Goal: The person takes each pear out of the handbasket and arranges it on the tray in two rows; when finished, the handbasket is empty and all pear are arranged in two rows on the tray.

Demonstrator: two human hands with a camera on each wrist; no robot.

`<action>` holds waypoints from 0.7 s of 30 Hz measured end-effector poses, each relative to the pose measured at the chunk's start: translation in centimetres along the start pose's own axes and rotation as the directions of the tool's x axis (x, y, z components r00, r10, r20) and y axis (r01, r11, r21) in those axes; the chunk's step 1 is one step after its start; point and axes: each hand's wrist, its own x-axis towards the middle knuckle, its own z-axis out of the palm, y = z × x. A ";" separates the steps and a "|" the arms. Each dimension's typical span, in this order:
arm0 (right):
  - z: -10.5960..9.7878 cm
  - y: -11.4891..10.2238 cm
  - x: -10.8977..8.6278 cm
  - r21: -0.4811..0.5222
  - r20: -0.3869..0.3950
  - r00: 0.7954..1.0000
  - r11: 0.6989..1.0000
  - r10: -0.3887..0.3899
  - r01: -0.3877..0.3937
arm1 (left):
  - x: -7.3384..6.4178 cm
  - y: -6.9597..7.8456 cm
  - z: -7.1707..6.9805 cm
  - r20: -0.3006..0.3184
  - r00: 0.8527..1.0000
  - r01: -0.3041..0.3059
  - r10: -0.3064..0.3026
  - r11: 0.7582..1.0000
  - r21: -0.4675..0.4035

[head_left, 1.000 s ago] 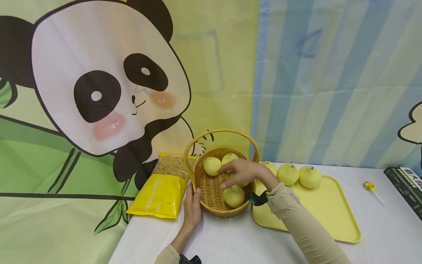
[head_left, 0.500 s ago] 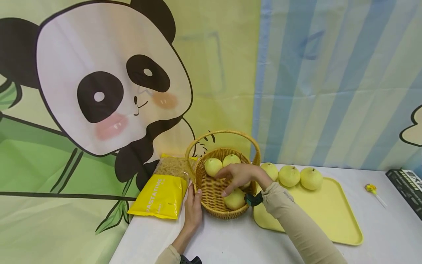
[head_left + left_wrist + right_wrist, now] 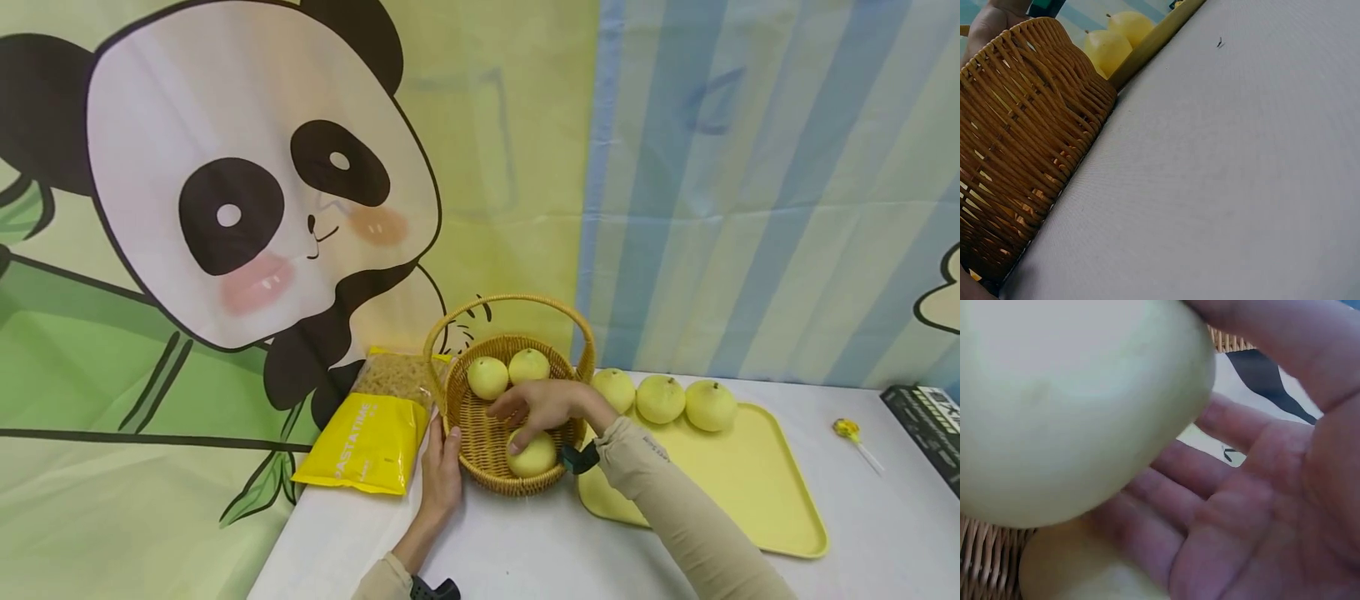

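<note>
A round wicker basket (image 3: 480,442) with a tall arched handle holds several pale yellow pears. My left hand (image 3: 441,471) rests along its left outer wall, fingers straight and thumb by the rim. Over the inside of the basket is my right hand (image 3: 542,404), fingers spread and slightly bent, its thumb at the front pear (image 3: 532,457). In the right wrist view, a large pear (image 3: 1072,412) lies close between thumb and fingers, with another pear (image 3: 1079,569) below, partly hidden. Two pears sit at the back, one the rear-left pear (image 3: 487,377).
A yellow tray (image 3: 750,492) right of the basket carries a row of three pears, including the right-hand pear (image 3: 710,406). A yellow pasta bag (image 3: 367,442) leans left of the basket. A lollipop (image 3: 847,430) and a black box (image 3: 926,429) lie at the far right.
My right hand has lowered slightly inside the basket, and its thumb now overlaps the front pear. My left hand stays at the basket's side.
</note>
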 end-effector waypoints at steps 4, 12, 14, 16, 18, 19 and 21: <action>0.3 -0.2 0.6 -0.122 -0.039 0.999 0.993 -0.002 -0.003 | 0.0 0.1 -0.1 -0.006 1.000 0.000 0.000 1.000 0.000; 1.2 -0.5 1.8 -0.083 -0.004 1.000 0.997 -0.004 0.003 | -0.1 -0.1 0.0 -0.004 1.000 -0.004 0.004 1.000 0.017; 1.4 -0.5 2.2 -0.088 0.024 1.000 0.996 -0.016 0.018 | -0.1 0.0 0.0 -0.006 1.000 -0.007 0.007 1.000 0.016; 1.6 -0.6 2.5 -0.111 0.044 0.999 0.993 -0.024 0.029 | -0.1 0.0 -0.1 -0.004 1.000 -0.013 0.013 1.000 0.011; 1.7 -0.8 2.7 -0.161 0.057 0.998 0.986 -0.022 0.031 | 0.0 0.1 -0.1 -0.004 1.000 -0.021 0.021 1.000 0.012; 1.7 -0.9 2.8 -0.183 0.058 0.998 0.983 -0.016 0.026 | 0.0 0.1 -0.1 -0.005 1.000 -0.020 0.020 1.000 0.012; 1.7 -1.1 2.8 -0.219 0.057 0.998 0.976 -0.001 0.014 | -0.1 0.1 -0.1 -0.005 1.000 -0.014 0.014 1.000 0.016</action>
